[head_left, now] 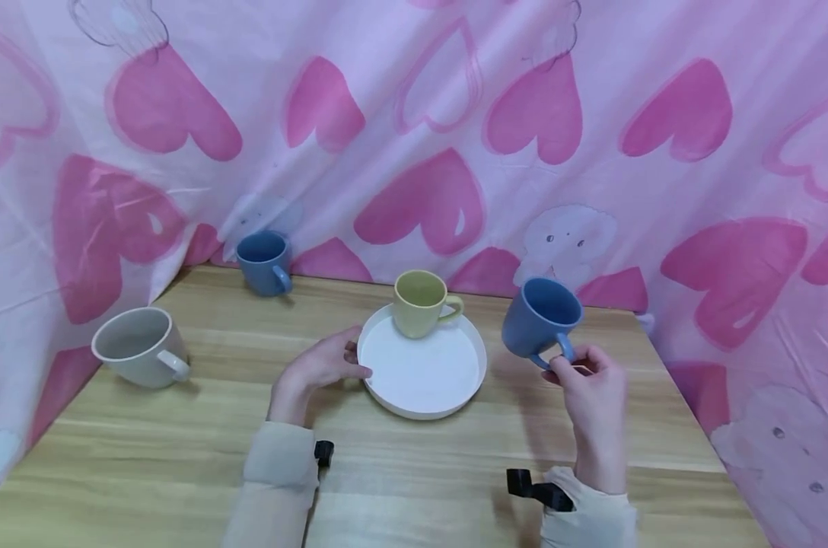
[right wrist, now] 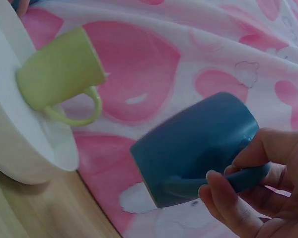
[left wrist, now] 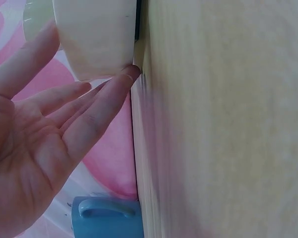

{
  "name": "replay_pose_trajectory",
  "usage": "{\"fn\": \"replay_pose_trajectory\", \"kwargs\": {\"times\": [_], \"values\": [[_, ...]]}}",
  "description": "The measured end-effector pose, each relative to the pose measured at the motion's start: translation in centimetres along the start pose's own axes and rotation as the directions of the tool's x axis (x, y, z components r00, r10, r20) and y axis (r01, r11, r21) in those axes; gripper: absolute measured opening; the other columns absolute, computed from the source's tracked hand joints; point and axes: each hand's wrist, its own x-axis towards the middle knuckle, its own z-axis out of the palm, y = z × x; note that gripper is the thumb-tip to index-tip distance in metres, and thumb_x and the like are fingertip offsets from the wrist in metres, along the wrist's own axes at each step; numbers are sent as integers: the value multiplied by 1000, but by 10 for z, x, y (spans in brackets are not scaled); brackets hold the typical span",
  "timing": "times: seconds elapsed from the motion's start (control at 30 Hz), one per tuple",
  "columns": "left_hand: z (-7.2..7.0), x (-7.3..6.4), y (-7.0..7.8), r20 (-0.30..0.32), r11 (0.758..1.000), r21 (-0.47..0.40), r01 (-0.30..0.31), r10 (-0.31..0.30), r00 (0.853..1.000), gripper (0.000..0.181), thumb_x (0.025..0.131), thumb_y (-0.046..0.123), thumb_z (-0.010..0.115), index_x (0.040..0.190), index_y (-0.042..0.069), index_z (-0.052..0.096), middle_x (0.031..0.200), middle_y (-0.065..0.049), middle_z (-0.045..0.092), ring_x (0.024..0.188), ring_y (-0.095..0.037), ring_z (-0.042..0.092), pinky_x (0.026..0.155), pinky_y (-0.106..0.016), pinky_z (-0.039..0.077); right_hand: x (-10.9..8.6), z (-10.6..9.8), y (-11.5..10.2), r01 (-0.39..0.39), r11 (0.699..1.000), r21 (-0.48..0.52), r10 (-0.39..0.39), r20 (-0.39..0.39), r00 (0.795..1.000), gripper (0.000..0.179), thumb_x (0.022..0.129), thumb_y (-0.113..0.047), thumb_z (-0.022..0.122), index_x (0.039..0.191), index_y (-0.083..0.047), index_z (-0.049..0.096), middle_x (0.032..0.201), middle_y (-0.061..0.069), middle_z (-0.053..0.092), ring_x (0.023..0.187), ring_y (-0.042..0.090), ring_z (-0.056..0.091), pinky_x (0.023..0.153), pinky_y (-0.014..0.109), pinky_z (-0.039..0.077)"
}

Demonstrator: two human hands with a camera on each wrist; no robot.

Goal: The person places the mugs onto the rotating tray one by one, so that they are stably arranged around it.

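A round white tray [head_left: 424, 373] with a low rim lies on the table. My left hand [head_left: 325, 359] holds its left side; in the left wrist view the thumb is at the rim and the fingertips [left wrist: 126, 77] are by the lower edge. A yellow-green mug [head_left: 417, 304] stands upright in the back part of the tray, handle to the right. To the right of the tray, my right hand [head_left: 592, 388] pinches the handle of a blue mug [head_left: 533, 320] between thumb and fingers. That mug is held above the table, tilted.
Another blue mug [head_left: 263, 266] stands at the back left of the wooden table [head_left: 414, 472]. A light grey mug [head_left: 143, 350] is near the left edge, handle to the right. Pink heart-patterned cloth [head_left: 421, 205] hangs behind the table and along both sides.
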Motion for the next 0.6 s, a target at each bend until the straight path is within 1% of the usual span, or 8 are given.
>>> {"fn": "replay_pose_trajectory", "kwargs": {"times": [0.07, 0.17, 0.3, 0.4, 0.5, 0.6], "values": [[1, 1, 1, 21, 1000, 0, -31, 30, 999, 71, 84, 4, 76, 145, 3, 41, 127, -20, 57, 113, -34, 55, 96, -46, 46, 0, 6, 3, -3, 1000, -5, 3, 15, 1000, 7, 85, 5, 65, 90, 8, 61, 85, 13, 59, 67, 17, 67, 63, 26, 57], [1, 2, 1, 30, 998, -10, -57, 57, 998, 76, 84, 4, 76, 148, 2, 36, 133, -21, 53, 120, -35, 50, 103, -47, 40, 2, 14, 8, 10, 1000, 5, -10, 36, 999, 8, 85, 6, 65, 91, 9, 60, 86, 14, 59, 66, 17, 67, 64, 26, 57], [0, 1, 3, 27, 1000, -5, -30, 30, 999, 82, 83, 4, 77, 151, 3, 31, 142, -19, 47, 128, -35, 44, 107, -47, 35, 3, 25, 13, 33, 999, 17, -34, 50, 998, 7, 85, 6, 65, 89, 9, 60, 86, 16, 61, 66, 19, 69, 65, 25, 57], [0, 0, 3, 30, 1000, 17, -25, 25, 999, 84, 83, 6, 77, 152, 3, 29, 148, -18, 42, 135, -34, 39, 110, -47, 32, 4, 33, 16, 47, 999, 23, -48, 52, 998, 7, 85, 5, 66, 89, 8, 60, 85, 17, 62, 67, 21, 69, 66, 25, 57], [1, 1, 2, 31, 999, 42, -33, 32, 999, 84, 84, 7, 77, 152, 2, 29, 150, -18, 39, 137, -33, 36, 111, -46, 30, 4, 38, 20, 31, 998, 53, -35, 65, 997, 8, 85, 5, 66, 89, 9, 60, 87, 16, 62, 69, 20, 69, 67, 26, 57], [3, 0, 2, 24, 997, 72, -23, 21, 999, 83, 85, 10, 76, 153, 3, 29, 150, -16, 40, 138, -31, 35, 112, -46, 28, 4, 41, 23, 9, 995, 103, -17, 72, 997, 8, 84, 7, 65, 89, 10, 59, 87, 16, 59, 70, 20, 68, 67, 29, 58]]}}
